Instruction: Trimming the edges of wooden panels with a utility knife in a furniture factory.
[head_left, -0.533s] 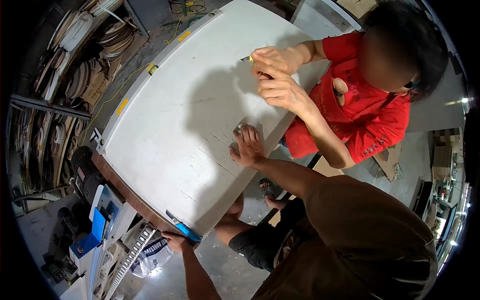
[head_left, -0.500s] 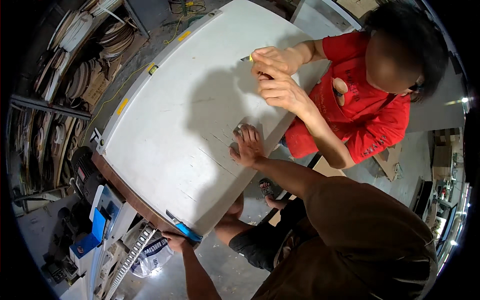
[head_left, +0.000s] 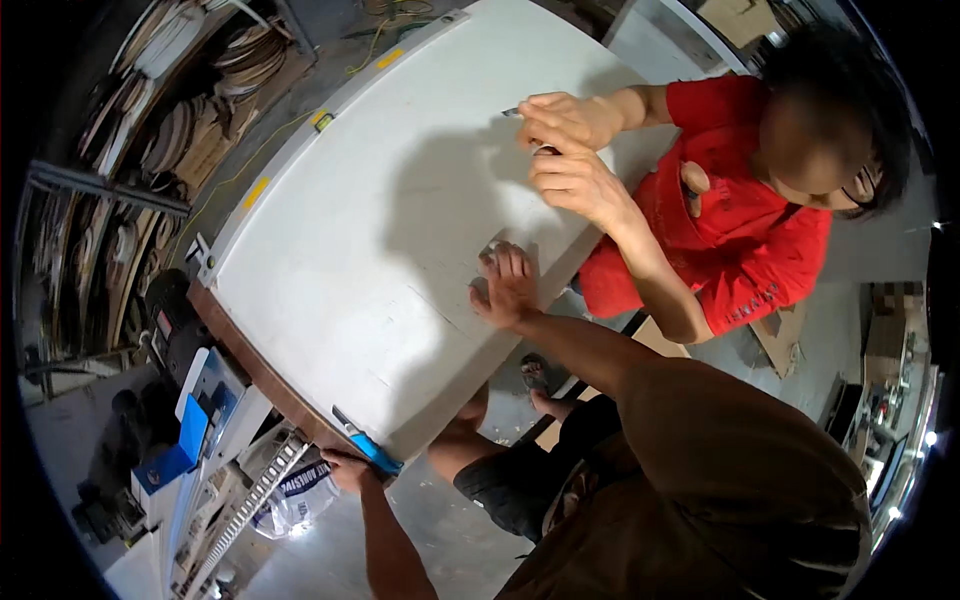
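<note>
A large white board [head_left: 380,230] lies flat in front of me. My right hand [head_left: 510,285] rests palm down on it near its right edge, fingers spread, holding nothing. My left hand [head_left: 345,465] is at the board's near corner, fingers closed around a blue-handled tool [head_left: 368,447] that lies against the board's brown edge. Across the board a co-worker in a red shirt [head_left: 740,230] bends over it. Both of that person's hands [head_left: 565,150] are on the surface, one holding a thin pencil-like thing.
A blue and white machine [head_left: 200,430] with a metal rail stands left of the board's near edge. Stacked curved wooden pieces [head_left: 160,130] fill the shelves at far left. Bare grey floor, my feet [head_left: 540,385] and a plastic bag [head_left: 295,495] lie below.
</note>
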